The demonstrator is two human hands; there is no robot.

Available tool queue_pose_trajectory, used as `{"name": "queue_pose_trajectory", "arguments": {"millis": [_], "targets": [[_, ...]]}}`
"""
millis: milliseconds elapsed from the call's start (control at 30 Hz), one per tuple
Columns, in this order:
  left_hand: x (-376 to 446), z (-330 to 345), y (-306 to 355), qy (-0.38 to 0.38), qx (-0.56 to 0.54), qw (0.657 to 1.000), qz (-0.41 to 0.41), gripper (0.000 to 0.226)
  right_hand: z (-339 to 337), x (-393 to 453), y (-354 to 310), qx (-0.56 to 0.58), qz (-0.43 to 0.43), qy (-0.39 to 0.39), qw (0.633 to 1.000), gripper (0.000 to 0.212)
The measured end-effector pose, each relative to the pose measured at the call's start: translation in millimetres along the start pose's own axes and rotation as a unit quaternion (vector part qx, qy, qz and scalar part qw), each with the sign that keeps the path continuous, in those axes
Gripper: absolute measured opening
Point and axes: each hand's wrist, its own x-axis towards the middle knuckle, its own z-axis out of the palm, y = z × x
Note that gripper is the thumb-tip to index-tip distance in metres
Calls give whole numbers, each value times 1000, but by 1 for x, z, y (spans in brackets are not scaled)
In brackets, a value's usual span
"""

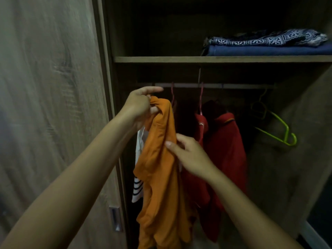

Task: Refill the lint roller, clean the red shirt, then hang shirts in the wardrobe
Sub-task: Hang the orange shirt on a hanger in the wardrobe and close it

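Wardrobe door [53, 105], far left: wood-grain panel, slid aside, recessed pull low on its edge.

Left hand [139, 106]: raised just under the rail [215, 85], thumb and curled fingers bunching the top of the orange shirt [161, 168]; forefinger stretched out toward the rail. Whether a hanger sits inside the cloth, cannot tell.

Orange shirt: hangs limp from that one grip, long soft folds, hem out of view at the bottom. Judged light, floppy, no stiffness of its own; it will sag wherever unsupported and may slide off a smooth hanger arm. Best taken at collar or shoulder seam, weight carried from the top. A striped white garment [137, 191] shows behind its left edge.

Right hand [188, 151]: lower, at the shirt's right edge, thumb and fingers nipping a fold of orange cloth, apparently steadying or spreading it.

Red shirt [226, 150]: already on the rail, on a pink hanger [200, 97], just right of the orange one, near but apart from the right hand. Same soft drape.

Green hangers [276, 128]: bare, further right on the rail.

Shelf [161, 59] above: folded blue and patterned cloths [265, 44] at its right end
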Motion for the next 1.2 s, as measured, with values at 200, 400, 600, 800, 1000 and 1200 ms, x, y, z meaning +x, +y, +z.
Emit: {"name": "queue_pose_trajectory", "arguments": {"millis": [200,400,600,800,1000,1200], "targets": [[-24,-20,-6,-114,482,861,114,71,-33,11,-11,190,58,39,979,25],[-42,7,-47,-186,520,757,348,89,-55,25,-33,322,57,8,945,22],[-31,26,-32,-92,409,817,397,21,-49,19,-23,329,123,-14,936,22],[-29,41,-30,-4,325,886,330,15,-58,-12,-18,255,131,-102,953,41],[-24,29,-7,95,279,894,338,15,-70,-20,-13,-181,27,27,983,34],[-7,-19,12,138,324,894,277,14,-114,-30,27,-286,117,-17,951,31]]}}
